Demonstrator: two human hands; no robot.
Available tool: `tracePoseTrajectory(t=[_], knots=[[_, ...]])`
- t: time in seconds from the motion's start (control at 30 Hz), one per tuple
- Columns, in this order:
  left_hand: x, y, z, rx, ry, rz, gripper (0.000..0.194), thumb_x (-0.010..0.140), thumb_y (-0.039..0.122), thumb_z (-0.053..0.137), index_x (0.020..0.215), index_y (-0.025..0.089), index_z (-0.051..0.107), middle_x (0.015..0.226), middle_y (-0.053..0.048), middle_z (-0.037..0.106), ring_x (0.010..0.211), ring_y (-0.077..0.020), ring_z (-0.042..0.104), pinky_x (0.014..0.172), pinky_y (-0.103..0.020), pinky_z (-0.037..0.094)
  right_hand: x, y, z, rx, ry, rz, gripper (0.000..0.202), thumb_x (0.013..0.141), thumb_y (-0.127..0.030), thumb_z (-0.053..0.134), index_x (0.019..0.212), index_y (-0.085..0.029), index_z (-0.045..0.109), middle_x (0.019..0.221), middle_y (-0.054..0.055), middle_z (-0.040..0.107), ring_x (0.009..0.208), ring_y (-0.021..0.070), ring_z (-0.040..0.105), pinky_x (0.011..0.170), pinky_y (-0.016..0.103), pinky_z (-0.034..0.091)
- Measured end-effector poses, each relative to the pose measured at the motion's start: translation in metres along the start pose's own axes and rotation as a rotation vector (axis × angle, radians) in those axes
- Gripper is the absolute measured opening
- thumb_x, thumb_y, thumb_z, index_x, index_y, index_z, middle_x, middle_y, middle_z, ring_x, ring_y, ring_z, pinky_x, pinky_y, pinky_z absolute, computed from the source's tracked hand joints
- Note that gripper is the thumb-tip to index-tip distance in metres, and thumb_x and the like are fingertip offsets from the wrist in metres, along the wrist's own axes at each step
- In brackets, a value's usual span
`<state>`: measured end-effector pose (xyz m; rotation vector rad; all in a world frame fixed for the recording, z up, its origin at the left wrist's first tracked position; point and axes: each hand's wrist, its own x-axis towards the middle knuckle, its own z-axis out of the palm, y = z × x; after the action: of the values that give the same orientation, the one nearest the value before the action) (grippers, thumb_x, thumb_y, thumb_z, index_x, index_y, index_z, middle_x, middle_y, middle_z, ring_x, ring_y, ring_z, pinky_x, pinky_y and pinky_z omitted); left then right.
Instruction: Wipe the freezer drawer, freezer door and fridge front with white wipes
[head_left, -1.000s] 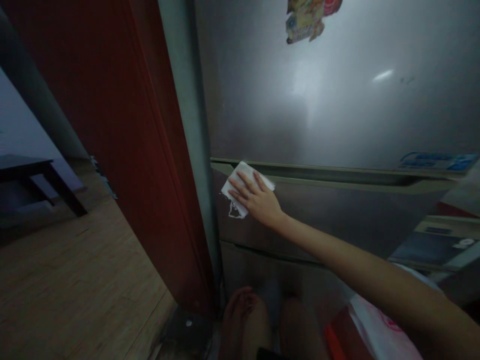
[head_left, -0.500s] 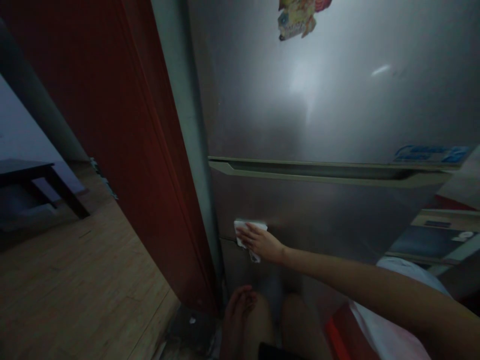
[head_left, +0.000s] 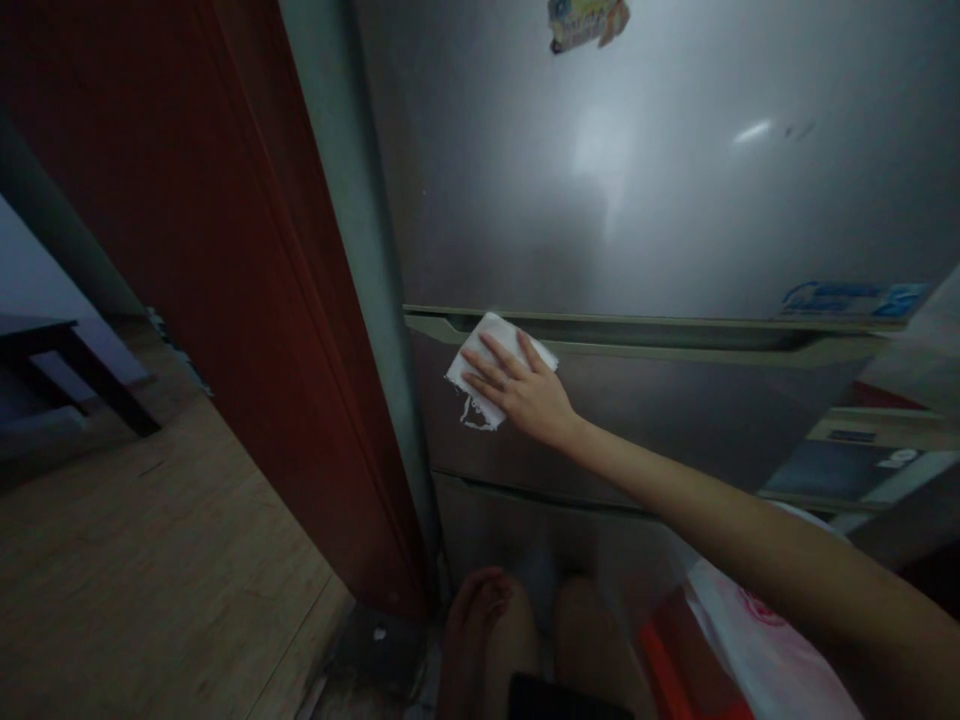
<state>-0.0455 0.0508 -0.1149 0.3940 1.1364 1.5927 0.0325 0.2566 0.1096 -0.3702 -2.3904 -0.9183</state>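
My right hand (head_left: 531, 393) presses a folded white cloth (head_left: 491, 325) against the front of a refrigerator (head_left: 637, 420). Its fingers are spread over the cloth, at the left end of the handle recess just below the upper door. A loose, frayed edge of the cloth hangs below the fingers. Low in the view, my left hand (head_left: 480, 600) rests by my left knee. Its fingers are loosely bent and a little apart, with nothing visible in them; shadow dims part of that hand.
A reddish-brown door frame (head_left: 300, 300) rises close on the left. Beyond it are a wooden floor (head_left: 187, 550) and a dark table (head_left: 75, 350). At lower right are a white plastic bag (head_left: 772, 640) and a red object (head_left: 667, 660). A magnet (head_left: 585, 22) sits on the upper door.
My right hand has slid the cloth upward over the refrigerator, from the lower drawer seam to the handle recess. My left hand stays by the knee. The view has shifted slightly.
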Motion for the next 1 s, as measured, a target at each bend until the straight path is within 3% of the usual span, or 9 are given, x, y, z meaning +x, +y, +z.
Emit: tracePoseTrajectory(t=[0.13,0.27,0.43,0.57,0.7,0.8,0.87,1.0], knots=[[-0.003,0.004,0.003,0.018,-0.008,-0.002,0.043,0.058,0.048,0.082,0.084,0.016,0.074,0.088,-0.011,0.074,0.088,-0.0234,0.068,0.081,-0.031,0.05,-0.033,-0.035,0.037,0.075,-0.013,0.008,0.045,0.095,-0.019,0.045,0.14,-0.02,0.046,0.155,0.004,0.03,0.147,0.0271,0.015,0.121,0.057,0.014],[-0.004,0.009,0.005,0.018,0.008,-0.012,0.044,0.053,0.048,0.085,0.08,0.015,0.074,0.084,-0.011,0.074,0.084,-0.0235,0.069,0.08,-0.032,0.051,-0.074,-0.069,0.072,0.078,-0.052,-0.105,0.04,0.092,-0.02,0.049,0.131,-0.018,0.056,0.151,0.004,0.038,0.143,0.027,0.027,0.118,0.053,0.026],[-0.005,0.004,0.005,0.001,0.006,-0.02,0.047,0.05,0.051,0.086,0.081,0.017,0.075,0.086,-0.01,0.074,0.087,-0.0236,0.069,0.08,-0.032,0.051,-0.108,-0.081,0.087,0.027,-0.108,-0.283,0.035,0.09,-0.02,0.047,0.12,-0.015,0.064,0.14,0.005,0.052,0.137,0.0249,0.038,0.118,0.046,0.029],[-0.006,0.002,0.006,-0.015,-0.008,-0.033,0.047,0.048,0.052,0.086,0.078,0.017,0.075,0.086,-0.009,0.074,0.086,-0.0229,0.068,0.082,-0.032,0.051,-0.092,-0.059,0.065,0.01,-0.126,-0.305,0.032,0.09,-0.024,0.049,0.114,-0.014,0.068,0.134,0.005,0.057,0.136,0.0262,0.04,0.118,0.045,0.029],[-0.005,0.001,0.007,-0.026,0.008,-0.033,0.05,0.045,0.053,0.087,0.078,0.018,0.076,0.086,-0.009,0.074,0.086,-0.022,0.068,0.081,-0.03,0.051,-0.047,-0.015,0.015,-0.016,-0.091,-0.258,0.029,0.092,-0.022,0.05,0.114,-0.014,0.067,0.138,0.006,0.054,0.137,0.0311,0.038,0.116,0.049,0.032],[-0.004,0.0,0.008,-0.002,0.011,-0.038,0.052,0.044,0.054,0.087,0.08,0.018,0.076,0.086,-0.008,0.074,0.085,-0.0212,0.068,0.08,-0.03,0.051,-0.022,0.012,-0.016,-0.041,-0.055,-0.179,0.035,0.093,-0.017,0.047,0.125,-0.015,0.06,0.145,0.008,0.045,0.14,0.0338,0.032,0.114,0.055,0.032],[-0.003,-0.002,0.009,0.013,-0.006,-0.033,0.05,0.047,0.054,0.086,0.081,0.018,0.076,0.086,-0.009,0.074,0.085,-0.0211,0.068,0.08,-0.03,0.051,-0.014,0.019,-0.024,-0.022,-0.042,-0.133,0.041,0.094,-0.015,0.045,0.135,-0.016,0.051,0.15,0.01,0.039,0.142,0.0327,0.028,0.116,0.056,0.029],[-0.001,-0.007,0.007,0.002,-0.02,-0.032,0.049,0.047,0.055,0.086,0.076,0.018,0.076,0.082,-0.009,0.074,0.081,-0.0205,0.068,0.078,-0.029,0.051,-0.014,0.016,-0.019,0.026,-0.012,-0.079,0.05,0.095,-0.013,0.042,0.144,-0.015,0.038,0.154,0.01,0.03,0.145,0.028,0.02,0.118,0.054,0.027]])
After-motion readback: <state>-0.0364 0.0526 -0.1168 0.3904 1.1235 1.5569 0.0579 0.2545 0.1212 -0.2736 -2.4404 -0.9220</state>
